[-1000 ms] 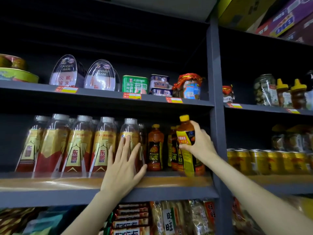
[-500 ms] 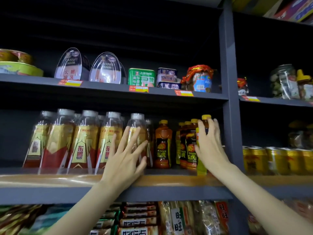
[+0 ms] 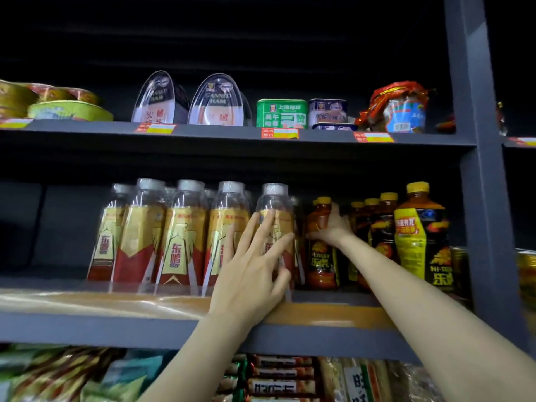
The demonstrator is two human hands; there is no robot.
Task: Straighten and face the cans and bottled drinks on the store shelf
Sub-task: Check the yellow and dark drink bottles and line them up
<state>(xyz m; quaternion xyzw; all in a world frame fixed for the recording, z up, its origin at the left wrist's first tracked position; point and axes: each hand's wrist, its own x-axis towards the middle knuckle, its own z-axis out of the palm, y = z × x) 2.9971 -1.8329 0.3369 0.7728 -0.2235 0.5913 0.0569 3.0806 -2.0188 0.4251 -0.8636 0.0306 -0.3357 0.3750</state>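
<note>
A row of clear bottles with gold and red labels (image 3: 177, 236) stands on the middle shelf (image 3: 87, 323). My left hand (image 3: 255, 265) lies flat, fingers spread, against the rightmost bottle of that row (image 3: 275, 216). To its right stand orange Hi-Tiger bottles with yellow caps. My right hand (image 3: 333, 224) is closed around the neck of the leftmost orange bottle (image 3: 320, 262). A bigger Hi-Tiger bottle with a yellow label (image 3: 420, 236) stands upright at the far right, beside the shelf post (image 3: 481, 198).
The upper shelf (image 3: 232, 133) carries canned ham tins (image 3: 216, 101), a green tin (image 3: 281, 113), a blue tin (image 3: 327, 111) and a wrapped jar (image 3: 403, 108). Gold cans (image 3: 526, 274) sit right of the post. Packaged snacks (image 3: 278, 378) fill the shelf below.
My right hand let go of the yellow-labelled bottle at the right end and moved left onto the leftmost orange bottle. My left hand stayed on the clear bottle. The view shifted right and closer.
</note>
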